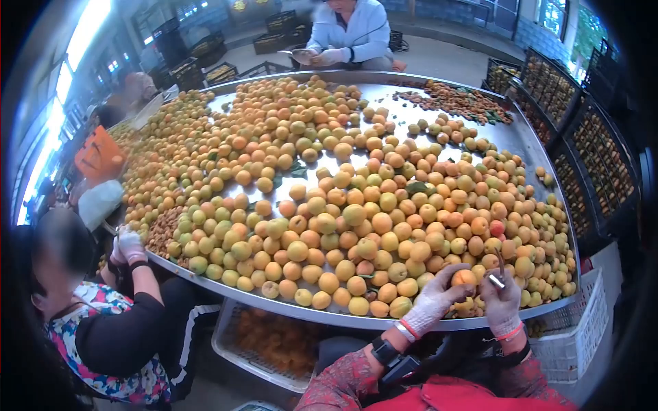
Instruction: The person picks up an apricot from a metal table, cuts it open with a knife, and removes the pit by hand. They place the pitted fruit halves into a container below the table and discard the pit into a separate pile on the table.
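At the near right edge of the metal table, my gloved left hand (pixel 437 300) grips an orange apricot (pixel 463 278) between thumb and fingers. Just to its right, my gloved right hand (pixel 502 301) is closed round a small metal tool (pixel 496 281), with a thin curved part pointing up. The tool is beside the held apricot; whether they touch is hard to tell. Yellow and orange apricots (pixel 382 222) lie piled behind both hands.
The metal table rim (pixel 329 318) runs before me. A white crate (pixel 589 329) stands right, a tray (pixel 229 342) of orange pieces below. Co-workers sit at left (pixel 103 329) and across (pixel 349 34). Pits (pixel 459 103) lie at the far right; stacked crates (pixel 600 161) stand beyond.
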Available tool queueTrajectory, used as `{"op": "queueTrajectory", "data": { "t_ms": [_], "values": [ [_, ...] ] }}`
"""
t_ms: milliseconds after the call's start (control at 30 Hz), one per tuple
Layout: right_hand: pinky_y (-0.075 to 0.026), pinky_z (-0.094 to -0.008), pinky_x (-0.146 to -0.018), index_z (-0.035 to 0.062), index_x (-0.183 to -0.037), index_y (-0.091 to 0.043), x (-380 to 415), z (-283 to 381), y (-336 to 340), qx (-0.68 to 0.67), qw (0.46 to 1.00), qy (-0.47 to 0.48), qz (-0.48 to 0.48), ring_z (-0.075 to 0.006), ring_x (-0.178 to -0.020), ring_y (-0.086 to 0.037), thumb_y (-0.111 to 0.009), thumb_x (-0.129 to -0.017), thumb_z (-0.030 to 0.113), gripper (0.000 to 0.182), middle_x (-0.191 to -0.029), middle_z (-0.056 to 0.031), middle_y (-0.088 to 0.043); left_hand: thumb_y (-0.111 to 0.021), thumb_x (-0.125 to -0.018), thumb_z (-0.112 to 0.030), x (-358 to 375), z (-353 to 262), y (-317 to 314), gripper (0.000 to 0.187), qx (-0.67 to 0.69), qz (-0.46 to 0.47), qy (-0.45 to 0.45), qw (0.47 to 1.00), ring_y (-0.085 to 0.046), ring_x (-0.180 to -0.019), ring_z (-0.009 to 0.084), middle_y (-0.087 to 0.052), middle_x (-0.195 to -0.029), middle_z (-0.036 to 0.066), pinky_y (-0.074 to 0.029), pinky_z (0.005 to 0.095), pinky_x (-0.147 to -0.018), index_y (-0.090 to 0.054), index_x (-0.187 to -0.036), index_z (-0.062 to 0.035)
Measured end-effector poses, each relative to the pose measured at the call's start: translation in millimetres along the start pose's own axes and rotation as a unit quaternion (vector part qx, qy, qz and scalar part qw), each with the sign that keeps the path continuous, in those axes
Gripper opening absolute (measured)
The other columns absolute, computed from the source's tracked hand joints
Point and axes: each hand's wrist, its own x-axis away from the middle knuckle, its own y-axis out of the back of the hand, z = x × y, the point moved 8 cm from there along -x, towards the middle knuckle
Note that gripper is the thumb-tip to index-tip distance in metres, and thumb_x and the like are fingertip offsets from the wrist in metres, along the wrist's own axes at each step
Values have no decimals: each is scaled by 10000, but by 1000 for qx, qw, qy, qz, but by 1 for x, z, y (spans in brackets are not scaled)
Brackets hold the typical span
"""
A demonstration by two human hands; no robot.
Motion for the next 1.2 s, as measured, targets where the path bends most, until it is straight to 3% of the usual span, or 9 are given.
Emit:
{"op": "queueTrajectory", "data": {
  "t_ms": [233, 267, 400, 500, 667, 800, 833, 967, 1200],
  "values": [
    [-481, -241, -696, -16, -1063, -602, -11, -11, -6, 23, 998, -60, -24, -90, -768, -559, -642, -897, 93, 203, -867, -24, -611, -671, -877, -176, 9, -15, -19, 644, -302, 35, -136, 943, -472, -1294, 235, -526, -1361, 161, -362, 347, -1077, -393, -1446, -56],
    [-479, -241, -680, -17, -1075, -603, -10, -18, -9, -13, 997, -66, -29, -93, -768, -560, -648, -898, 129, 234, -880, -30, -619, -680, -876, -203, 8, -9, -18, 662, -300, 11, -196, 934, -514, -1264, 285, -535, -1337, 199, -404, 359, -1042, -375, -1443, -48],
    [-446, -220, -569, 1, -1076, -598, -4, -38, -18, -122, 978, -162, -41, -78, -678, -541, -631, -908, 177, 245, -820, -14, -603, -652, -903, -213, 17, -29, -21, 580, -376, -4, -161, 913, -592, -1136, 358, -574, -1239, 228, -481, 385, -939, -408, -1400, -41],
    [-407, -209, -471, 14, -1061, -592, 1, -23, -25, -120, 972, -201, -24, -68, -571, -522, -629, -902, 172, 227, -761, 5, -581, -610, -930, -210, 11, -19, -9, 535, -378, -18, -184, 907, -596, -1123, 355, -578, -1230, 229, -483, 382, -935, -414, -1402, -49],
    [-377, -207, -415, 31, -1040, -592, -1, -17, -29, -95, 976, -194, -36, -66, -495, -501, -624, -895, 158, 196, -689, 7, -561, -526, -988, -170, 8, -7, -12, 443, -274, 8, -191, 943, -626, -1023, 183, -641, -1103, 141, -492, 333, -866, -424, -1413, -97],
    [-356, -219, -420, 51, -1042, -611, 3, -29, -29, -164, 953, -254, -9, -70, -501, -496, -653, -896, 177, 197, -668, 13, -564, -536, -971, -168, 3, 2, -5, 362, -388, -61, -115, 912, -660, -897, 235, -648, -1035, 166, -533, 351, -776, -493, -1326, -111],
    [-395, -214, -459, 53, -1026, -629, 5, -24, -29, -143, 957, -251, -5, -71, -554, -521, -656, -893, 178, 184, -704, 15, -573, -538, -970, -181, 5, -2, -5, 345, -420, -47, -54, 905, -662, -894, 243, -645, -1031, 179, -539, 353, -769, -504, -1304, -105],
    [-504, -239, -709, 0, -1076, -633, 11, -5, -27, -103, 979, -175, -12, -86, -819, -601, -677, -891, 157, 247, -906, -17, -650, -415, -1013, -201, 11, -6, -9, 309, -261, -20, -152, 953, -648, -949, 198, -643, -1099, 130, -542, 328, -829, -489, -1270, -46],
    [-491, -242, -659, 3, -1043, -659, 15, -1, -27, -54, 993, -95, -53, -80, -753, -583, -725, -851, 184, 272, -878, -22, -619, -384, -1035, -264, 14, 1, -11, 321, -116, -67, -89, 987, -606, -895, 103, -630, -1061, 60, -507, 237, -770, -522, -1233, -53]
  ]
}}
